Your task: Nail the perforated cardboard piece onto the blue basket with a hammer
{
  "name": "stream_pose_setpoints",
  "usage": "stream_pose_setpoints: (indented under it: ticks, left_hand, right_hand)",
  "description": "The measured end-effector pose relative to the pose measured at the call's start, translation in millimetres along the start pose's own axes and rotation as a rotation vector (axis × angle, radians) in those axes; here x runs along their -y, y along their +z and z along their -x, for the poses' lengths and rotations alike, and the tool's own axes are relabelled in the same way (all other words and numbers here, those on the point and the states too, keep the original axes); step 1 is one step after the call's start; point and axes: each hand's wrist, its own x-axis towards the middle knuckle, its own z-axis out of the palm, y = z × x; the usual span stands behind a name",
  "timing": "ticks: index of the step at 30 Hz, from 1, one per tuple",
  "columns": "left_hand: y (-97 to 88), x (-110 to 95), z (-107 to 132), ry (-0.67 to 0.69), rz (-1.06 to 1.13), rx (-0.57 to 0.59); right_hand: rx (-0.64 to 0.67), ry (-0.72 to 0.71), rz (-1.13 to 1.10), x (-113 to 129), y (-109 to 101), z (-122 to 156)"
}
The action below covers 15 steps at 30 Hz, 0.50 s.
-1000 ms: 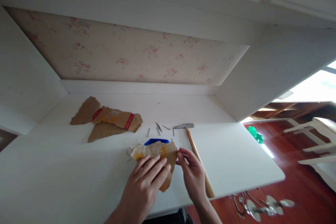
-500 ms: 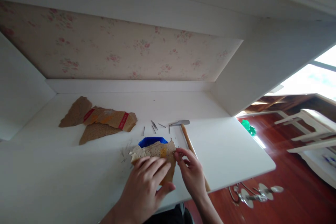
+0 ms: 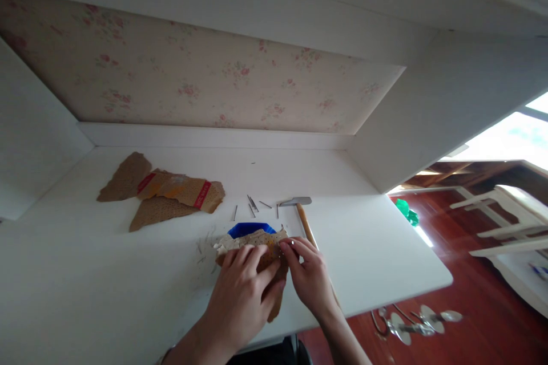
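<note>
My left hand [image 3: 244, 288] lies flat, fingers spread, pressing on a torn piece of brown perforated cardboard [image 3: 261, 242] near the white table's front edge. That piece rests on a blue object [image 3: 250, 230] that shows just behind it. My right hand [image 3: 306, 276] pinches at the cardboard's right edge with thumb and forefinger; what it pinches is too small to make out. A hammer [image 3: 299, 211] with a wooden handle lies to the right, its handle running under my right hand. Several loose nails [image 3: 254, 205] lie beyond the cardboard.
More torn cardboard pieces [image 3: 162, 197] with red tape lie at the back left of the white table [image 3: 377, 245]. White side walls and a floral back panel [image 3: 214, 85] enclose the table. To the right are a red wooden floor, a green object [image 3: 406, 211] and white furniture.
My right hand has moved left onto the cardboard's right edge. The left hand has shifted slightly forward over the cardboard. The camera view has swung a little.
</note>
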Motion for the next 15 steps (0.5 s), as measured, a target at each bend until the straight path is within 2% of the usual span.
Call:
stream_pose_setpoints:
  ticks: [11, 15]
  left_hand:
    - [-0.9, 1.4, -2.0, -0.034, 0.045, 0.027]
    - [-5.1, 4.8, -10.8, -0.056, 0.126, -0.021]
  right_hand:
    - [0.069, -0.080, 0.131, 6.7, -0.1, -2.3]
    - [0.102, -0.094, 0.169, 10.4, -1.3, -3.6]
